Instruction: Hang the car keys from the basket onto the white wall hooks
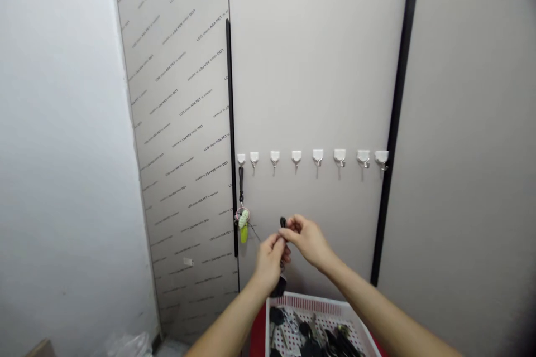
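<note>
My left hand (270,263) and my right hand (307,240) meet in front of a pale grey panel, below a row of white adhesive wall hooks (317,157). Their fingertips pinch a black key strap (283,223), and a dark key fob (278,287) hangs below my left hand. Fingers hide the strap's middle. To the left, a keychain with a green charm (243,227) hangs from the leftmost hook, apart from my hands. Below them sits a white perforated basket (318,304) holding several dark keys (310,334).
A red surface (257,332) lies under the basket. Vertical black trim strips (396,122) edge the grey panel (310,67). To its left stands a board with printed protective film (176,122), then a white wall (62,150). Plastic sheeting (128,346) lies on the floor.
</note>
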Action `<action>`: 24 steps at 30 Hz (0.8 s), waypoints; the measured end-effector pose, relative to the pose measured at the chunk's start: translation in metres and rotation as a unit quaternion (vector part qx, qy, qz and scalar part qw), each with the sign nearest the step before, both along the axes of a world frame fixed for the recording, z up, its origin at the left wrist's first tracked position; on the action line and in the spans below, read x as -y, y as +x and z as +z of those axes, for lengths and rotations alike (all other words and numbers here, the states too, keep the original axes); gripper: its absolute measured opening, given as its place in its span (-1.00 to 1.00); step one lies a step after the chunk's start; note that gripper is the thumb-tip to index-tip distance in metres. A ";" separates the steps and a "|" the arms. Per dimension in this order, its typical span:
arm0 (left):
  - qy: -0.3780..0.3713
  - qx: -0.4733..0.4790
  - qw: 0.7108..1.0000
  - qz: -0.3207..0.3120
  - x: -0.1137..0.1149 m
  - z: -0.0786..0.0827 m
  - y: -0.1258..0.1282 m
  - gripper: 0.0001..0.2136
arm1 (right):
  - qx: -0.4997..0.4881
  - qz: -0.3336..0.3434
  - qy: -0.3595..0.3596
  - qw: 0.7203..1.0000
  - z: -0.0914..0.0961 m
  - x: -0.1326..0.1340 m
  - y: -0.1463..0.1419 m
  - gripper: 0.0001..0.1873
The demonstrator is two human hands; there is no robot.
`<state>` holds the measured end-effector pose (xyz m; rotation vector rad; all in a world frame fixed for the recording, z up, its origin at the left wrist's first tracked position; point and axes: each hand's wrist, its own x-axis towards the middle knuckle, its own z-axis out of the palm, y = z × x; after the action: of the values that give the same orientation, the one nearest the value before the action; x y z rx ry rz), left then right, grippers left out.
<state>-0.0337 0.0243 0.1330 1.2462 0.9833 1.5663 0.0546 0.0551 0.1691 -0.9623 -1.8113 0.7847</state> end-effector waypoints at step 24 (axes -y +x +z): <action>0.030 0.113 0.986 0.116 -0.089 0.093 -0.056 -0.81 | -0.053 -0.125 0.014 0.991 0.077 -0.089 -0.091 -0.79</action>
<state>-0.0897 0.1138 0.2263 0.9943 0.9650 1.8839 -0.0368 0.1438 0.2464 -1.0836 -1.5701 0.6399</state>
